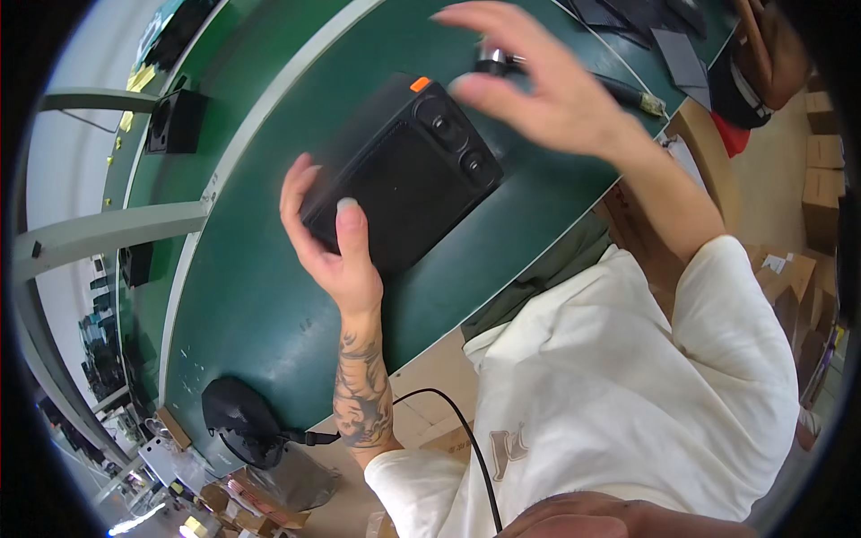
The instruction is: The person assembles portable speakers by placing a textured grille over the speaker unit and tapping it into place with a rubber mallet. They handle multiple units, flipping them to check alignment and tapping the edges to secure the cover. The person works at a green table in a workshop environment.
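Observation:
My left hand [334, 260] grips the near left end of a black speaker box [386, 188], thumb on its upper face and fingers along the side. Two round parts sit at the box's right end, and an orange sticker [419, 84] marks its far corner. The box looks tilted over the green table, its far side smeared by motion. To the right, my right hand [538, 81] is open, thumb and fingers spread. A small black and silver cylindrical thing [491, 61] shows between them; its kind is unclear, and the hand does not close round it.
A black pouch with a strap [240, 420] lies at the table's near left. Black panels [682, 63] and a dark rod with a yellowish end [650, 103] are at the far right. More black boxes [178, 121] stand beyond the pale rail [202, 215]. Cartons [789, 278] stand right.

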